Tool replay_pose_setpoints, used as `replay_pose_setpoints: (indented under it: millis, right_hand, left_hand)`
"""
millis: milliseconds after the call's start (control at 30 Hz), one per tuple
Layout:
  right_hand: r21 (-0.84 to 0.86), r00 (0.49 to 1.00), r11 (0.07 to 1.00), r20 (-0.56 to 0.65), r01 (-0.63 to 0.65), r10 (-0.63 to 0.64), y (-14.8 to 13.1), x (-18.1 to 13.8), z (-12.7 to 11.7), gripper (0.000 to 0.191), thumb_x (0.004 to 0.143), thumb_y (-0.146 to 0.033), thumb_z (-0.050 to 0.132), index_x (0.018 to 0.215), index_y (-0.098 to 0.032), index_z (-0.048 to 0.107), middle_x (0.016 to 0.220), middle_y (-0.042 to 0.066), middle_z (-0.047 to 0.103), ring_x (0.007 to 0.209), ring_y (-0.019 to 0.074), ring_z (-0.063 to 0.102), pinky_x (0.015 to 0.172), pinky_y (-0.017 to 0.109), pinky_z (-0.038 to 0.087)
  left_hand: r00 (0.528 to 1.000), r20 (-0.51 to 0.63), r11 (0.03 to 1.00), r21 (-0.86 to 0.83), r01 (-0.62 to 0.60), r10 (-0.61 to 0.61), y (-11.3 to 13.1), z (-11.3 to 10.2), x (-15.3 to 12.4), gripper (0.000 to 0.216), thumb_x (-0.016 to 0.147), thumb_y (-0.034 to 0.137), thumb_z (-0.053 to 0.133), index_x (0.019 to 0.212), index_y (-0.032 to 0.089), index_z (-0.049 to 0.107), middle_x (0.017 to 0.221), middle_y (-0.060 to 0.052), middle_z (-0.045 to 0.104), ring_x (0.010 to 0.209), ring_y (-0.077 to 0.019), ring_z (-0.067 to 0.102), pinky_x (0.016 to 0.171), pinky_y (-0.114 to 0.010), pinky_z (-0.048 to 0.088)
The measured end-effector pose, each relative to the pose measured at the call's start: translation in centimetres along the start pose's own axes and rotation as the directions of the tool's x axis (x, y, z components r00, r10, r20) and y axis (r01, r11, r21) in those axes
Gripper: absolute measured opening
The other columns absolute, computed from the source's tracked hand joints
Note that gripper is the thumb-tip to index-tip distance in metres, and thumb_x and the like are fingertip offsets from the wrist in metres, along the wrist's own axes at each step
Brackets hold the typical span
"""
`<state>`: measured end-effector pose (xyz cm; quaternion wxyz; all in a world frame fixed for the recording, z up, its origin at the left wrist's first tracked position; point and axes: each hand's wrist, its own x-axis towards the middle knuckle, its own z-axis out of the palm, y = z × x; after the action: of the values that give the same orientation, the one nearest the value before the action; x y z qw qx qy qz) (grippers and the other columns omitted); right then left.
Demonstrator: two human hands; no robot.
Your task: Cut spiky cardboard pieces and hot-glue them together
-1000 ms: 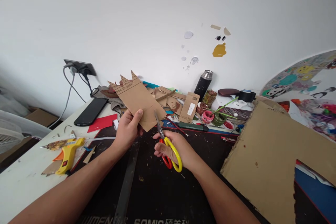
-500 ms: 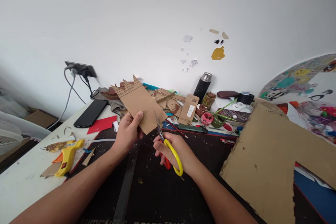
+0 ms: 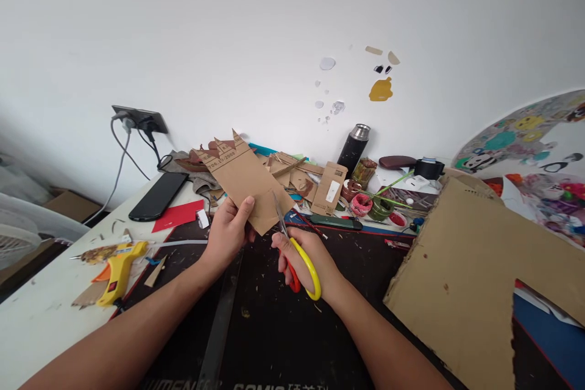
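Note:
My left hand (image 3: 232, 225) grips a brown cardboard piece (image 3: 249, 180) by its lower left edge, thumb on top. The piece has a jagged, pointed far end with printed characters and numbers near it. In my right hand (image 3: 311, 256) are scissors (image 3: 312, 278) with one yellow and one red handle loop. Their blades reach over the near right part of the cardboard, pointing away from me. How far the lower blade reaches under the cardboard is hidden. Both hands are above the dark cutting mat (image 3: 283, 335).
A yellow glue gun (image 3: 119, 277) and a black phone (image 3: 158, 196) lie at left. Behind are cardboard scraps (image 3: 283, 170), a black thermos (image 3: 353, 149) and paint jars (image 3: 361, 204). A large cardboard sheet (image 3: 461, 268) covers the right side; a metal ruler (image 3: 222, 323) lies in front.
The cardboard piece and both hands have shifted slightly to the right together. The scissors remain at the piece's near right part.

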<state>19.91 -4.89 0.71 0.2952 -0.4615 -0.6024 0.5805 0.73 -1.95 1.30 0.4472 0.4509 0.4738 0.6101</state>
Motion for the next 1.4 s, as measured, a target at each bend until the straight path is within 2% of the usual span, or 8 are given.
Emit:
replay_pose_setpoints:
  millis: [433, 700, 1400]
  right_hand:
    - [-0.107, 0.999, 0.994, -0.008, 0.039, -0.040, -1.1, -0.3, 0.0, 0.059, 0.099, -0.080, 0.054, 0.085, -0.023, 0.056, 0.048, -0.008, 0.053, 0.034, 0.0120, 0.054, 0.036, 0.020, 0.039]
    - [-0.175, 1.000, 0.984, -0.002, 0.006, -0.006, -1.4, -0.5, 0.0, 0.062, 0.098, -0.083, 0.053, 0.081, -0.024, 0.053, 0.045, -0.007, 0.052, 0.032, 0.0131, 0.052, 0.035, 0.022, 0.039]
    - [-0.171, 0.999, 0.984, -0.003, -0.040, 0.040, -0.9, -0.1, 0.2, 0.045, 0.106, -0.061, 0.056, 0.082, -0.024, 0.051, 0.048, -0.006, 0.053, 0.034, 0.0132, 0.053, 0.041, 0.022, 0.036]
  left_hand:
    - [1.000, 0.016, 1.000, 0.015, 0.015, -0.016, -0.1, 0.3, 0.0, 0.049, 0.088, 0.069, 0.072, 0.090, 0.024, 0.052, 0.048, 0.008, 0.057, 0.030, -0.0117, 0.047, 0.030, -0.020, 0.028]
    - [1.000, 0.027, 1.000, 0.021, 0.009, -0.010, 0.2, 0.2, 0.0, 0.050, 0.088, 0.069, 0.073, 0.091, 0.023, 0.052, 0.054, 0.007, 0.062, 0.030, -0.0107, 0.049, 0.030, -0.020, 0.030]
    - [1.000, 0.010, 1.000, 0.016, -0.011, 0.011, 0.2, 0.2, 0.1, 0.046, 0.088, 0.064, 0.075, 0.091, 0.023, 0.054, 0.056, 0.006, 0.061, 0.029, -0.0119, 0.049, 0.029, -0.022, 0.030]
